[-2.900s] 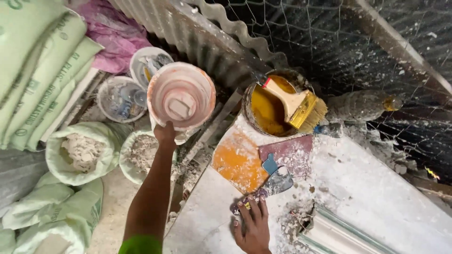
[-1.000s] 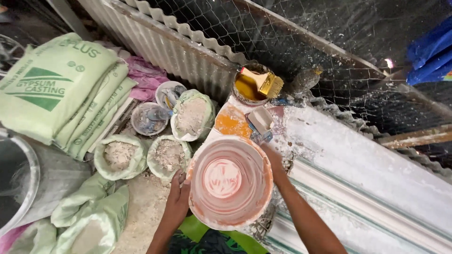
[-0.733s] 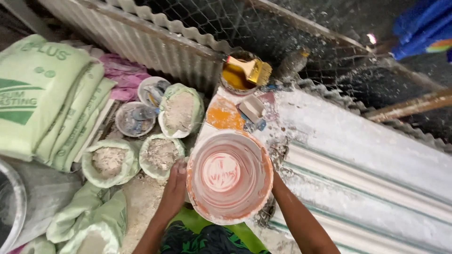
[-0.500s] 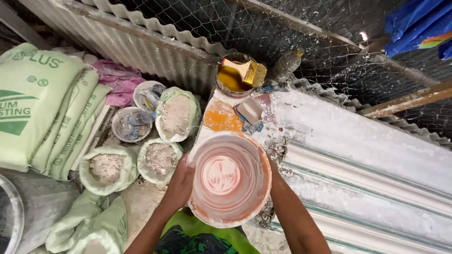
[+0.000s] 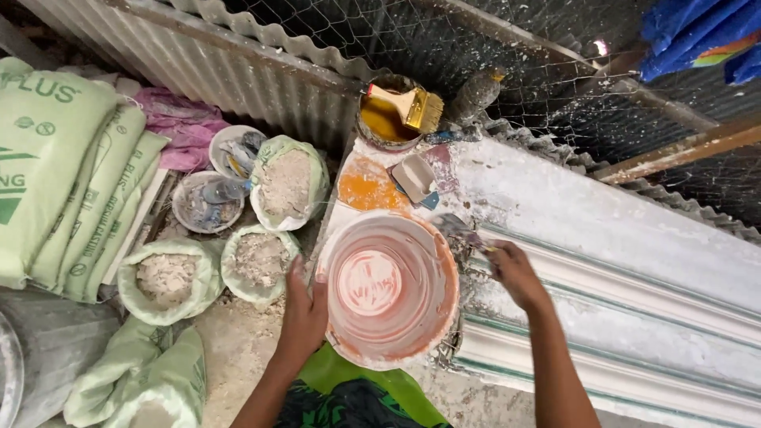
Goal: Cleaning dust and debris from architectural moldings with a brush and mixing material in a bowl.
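While the left hand (image 5: 305, 309) grips the pink bucket (image 5: 388, 287) rim, right hand (image 5: 511, 269) just beside, pinching a scraper (image 5: 460, 231).

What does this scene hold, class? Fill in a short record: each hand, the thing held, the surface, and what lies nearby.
left hand: left hand grips the rim of the pink bucket
right hand: right hand off the bucket, touching a small tool on the bench
bucket: empty, smeared with white
surface: plaster-crusted white bench
nearby: yellow brush on a tin; open powder bags; stacked green sacks
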